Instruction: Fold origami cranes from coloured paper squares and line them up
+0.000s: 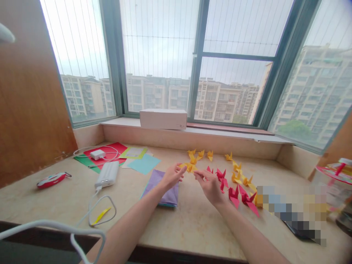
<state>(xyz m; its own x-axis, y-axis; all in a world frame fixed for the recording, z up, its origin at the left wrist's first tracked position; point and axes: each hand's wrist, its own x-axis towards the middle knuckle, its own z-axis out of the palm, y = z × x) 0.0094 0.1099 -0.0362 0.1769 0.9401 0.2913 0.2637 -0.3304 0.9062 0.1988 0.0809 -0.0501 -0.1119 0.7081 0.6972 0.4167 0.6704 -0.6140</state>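
A yellow paper crane [189, 168] is between my hands at the middle of the counter. Thumb and fingers of my left hand [173, 176] close on its left side. My right hand [210, 185] pinches at its right edge, the fingertips pressed together. Under my left wrist lies a stack of purple paper [168, 192] with blue sheets beneath. Just right of my right hand stand several red paper cranes [233, 196], partly hidden by it. More yellow paper cranes [237, 168] are grouped behind them, and others sit near the window ledge.
At left lie coloured paper sheets [144, 164], a white charger [97, 154], a white power bank [107, 174] with a looping cable, and a red-and-white case [52, 180]. A white box [163, 119] rests on the sill. A blurred dark object [297, 225] and clear container [334, 183] are right.
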